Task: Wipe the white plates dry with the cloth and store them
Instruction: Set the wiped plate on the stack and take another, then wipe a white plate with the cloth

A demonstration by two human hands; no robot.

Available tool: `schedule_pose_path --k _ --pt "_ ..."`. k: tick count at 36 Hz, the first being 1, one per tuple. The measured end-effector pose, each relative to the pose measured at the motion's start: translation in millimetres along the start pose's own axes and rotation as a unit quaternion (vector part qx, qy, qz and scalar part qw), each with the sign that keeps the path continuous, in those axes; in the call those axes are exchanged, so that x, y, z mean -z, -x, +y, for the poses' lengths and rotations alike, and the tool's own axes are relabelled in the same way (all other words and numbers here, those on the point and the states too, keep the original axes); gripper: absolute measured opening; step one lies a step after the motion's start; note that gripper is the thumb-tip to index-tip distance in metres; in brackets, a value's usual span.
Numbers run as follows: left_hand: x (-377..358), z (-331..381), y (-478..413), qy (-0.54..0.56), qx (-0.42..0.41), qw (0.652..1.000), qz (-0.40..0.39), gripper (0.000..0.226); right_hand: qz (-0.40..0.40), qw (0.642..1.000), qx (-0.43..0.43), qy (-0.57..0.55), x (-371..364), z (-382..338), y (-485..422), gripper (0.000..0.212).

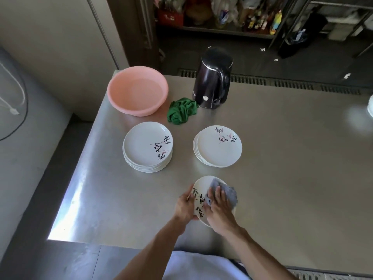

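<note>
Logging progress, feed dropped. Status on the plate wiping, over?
Left hand holds plate by its rim. Right hand presses grey cloth on it. Left stack and right stack sit beyond, apart from the hands.

Held plate: nearer than the kettle; its right half is covered by the grey cloth and the right hand.
Left hand: its fingers under that plate's rim are out of sight.
Left stack, right stack: in front of the kettle; lower plates show only rims, count unclear.
White object: far right of the kettle, cut by the edge, unidentifiable.
Shelf goods: behind the kettle, too blurred to name.
</note>
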State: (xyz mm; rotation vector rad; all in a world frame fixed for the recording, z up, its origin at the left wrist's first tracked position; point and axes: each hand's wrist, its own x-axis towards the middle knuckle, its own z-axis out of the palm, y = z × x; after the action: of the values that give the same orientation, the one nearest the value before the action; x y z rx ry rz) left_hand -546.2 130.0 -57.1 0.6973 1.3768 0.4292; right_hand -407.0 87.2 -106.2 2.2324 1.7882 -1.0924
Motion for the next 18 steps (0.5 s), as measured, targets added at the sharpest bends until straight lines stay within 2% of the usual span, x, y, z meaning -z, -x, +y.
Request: schedule_pose_path --k 4,8,10,12,15,18 --pt "4 1 -2 0.001 -0.006 1.000 0.015 0.043 -0.029 0.979 0.201 0.030 -4 -4 16 0.060" --pt "13 -2 -4 0.039 0.015 0.998 0.039 0.043 -0.045 0.961 0.266 0.054 -5 18 37 0.058" --pt "14 -3 -2 0.035 0.018 0.999 0.037 0.043 -0.033 0.966 0.239 0.096 -6 33 41 0.058" --pt "13 -5 1 0.023 0.009 0.999 0.035 0.042 -0.018 0.979 0.172 0.103 -7 38 36 0.060" --pt "10 -9 6 0.003 0.005 1.000 0.030 0.043 -0.014 0.997 0.062 0.054 -6 23 14 0.061" --pt "6 -14 12 0.000 0.010 1.000 -0.001 0.045 -0.019 0.999 -0.021 -0.039 0 -2 -6 0.060"
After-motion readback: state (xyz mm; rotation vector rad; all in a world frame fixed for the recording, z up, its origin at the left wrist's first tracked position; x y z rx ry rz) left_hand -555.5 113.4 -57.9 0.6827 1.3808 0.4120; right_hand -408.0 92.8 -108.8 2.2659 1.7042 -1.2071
